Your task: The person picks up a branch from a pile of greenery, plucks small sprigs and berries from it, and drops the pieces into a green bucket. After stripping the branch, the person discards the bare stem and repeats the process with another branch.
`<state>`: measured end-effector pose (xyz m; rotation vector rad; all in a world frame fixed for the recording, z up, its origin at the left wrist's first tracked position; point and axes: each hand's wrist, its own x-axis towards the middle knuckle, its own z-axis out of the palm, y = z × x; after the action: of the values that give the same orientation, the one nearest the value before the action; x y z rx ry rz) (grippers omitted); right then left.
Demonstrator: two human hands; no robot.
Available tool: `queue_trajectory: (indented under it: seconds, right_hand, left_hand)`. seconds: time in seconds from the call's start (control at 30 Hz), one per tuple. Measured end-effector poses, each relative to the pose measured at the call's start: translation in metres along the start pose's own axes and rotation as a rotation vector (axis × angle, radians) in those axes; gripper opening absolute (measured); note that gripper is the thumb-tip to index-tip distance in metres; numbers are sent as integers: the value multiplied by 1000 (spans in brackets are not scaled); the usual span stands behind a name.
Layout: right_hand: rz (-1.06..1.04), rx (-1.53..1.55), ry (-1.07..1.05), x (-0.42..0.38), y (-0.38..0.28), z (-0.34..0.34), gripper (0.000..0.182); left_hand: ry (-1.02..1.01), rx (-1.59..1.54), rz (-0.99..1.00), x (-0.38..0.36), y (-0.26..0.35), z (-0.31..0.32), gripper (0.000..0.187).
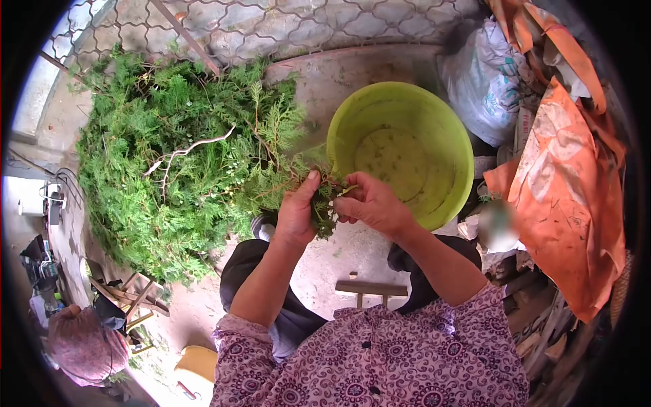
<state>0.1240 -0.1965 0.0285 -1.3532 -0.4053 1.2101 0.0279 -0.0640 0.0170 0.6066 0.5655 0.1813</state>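
Observation:
My left hand (297, 214) is wrapped round a green leafy branch (323, 203), thumb pointing up. On its right side, my right hand (373, 207) pinches at the same sprig, thumb and index finger close together; what lies between these fingertips is too small to make out. Both hands are above my knees, at the near left rim of a large yellow-green basin (461, 146). Small dark bits lie scattered on the basin's bottom. A big heap of green branches (156, 156) spreads to the left, with a bare curved twig on top.
A wire mesh fence (298, 30) runs along the back. At right are a white sack (485, 88), an orange sheet (566, 197) and wood pieces (536, 305). Another person (85, 346) is at lower left, near a yellow container (196, 363).

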Motion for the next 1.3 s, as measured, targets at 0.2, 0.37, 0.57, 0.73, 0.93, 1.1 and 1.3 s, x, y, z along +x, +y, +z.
queue_trajectory:
  seconds: [0.2,0.37,0.57,0.73,0.93,1.1,1.3]
  right_hand:
    - [-180,69,32,6,7,-1,41]
    - [-351,-158,115,-1,-4,1,38]
    - [-275,-171,72,0,-1,0,30]
    - [-354,-141,123,4,-2,-13,27]
    - [-280,-82,4,-2,-2,-11,19]
    - [-161,-74,-182,-11,-14,-14,17]
    - [-84,168,-508,-20,-17,-22,21]
  left_hand:
    - [-51,60,73,3,-7,-2,36]
    - [-104,-5,-7,-1,-9,-1,32]
    - [-43,-103,21,5,-12,-8,23]
    - [-16,-77,-8,0,-10,-3,21]
    - [-37,5,9,-5,-8,-2,18]
    - [-148,68,-89,-16,-1,-4,22]
    - [-513,-97,-150,-18,-7,-9,25]
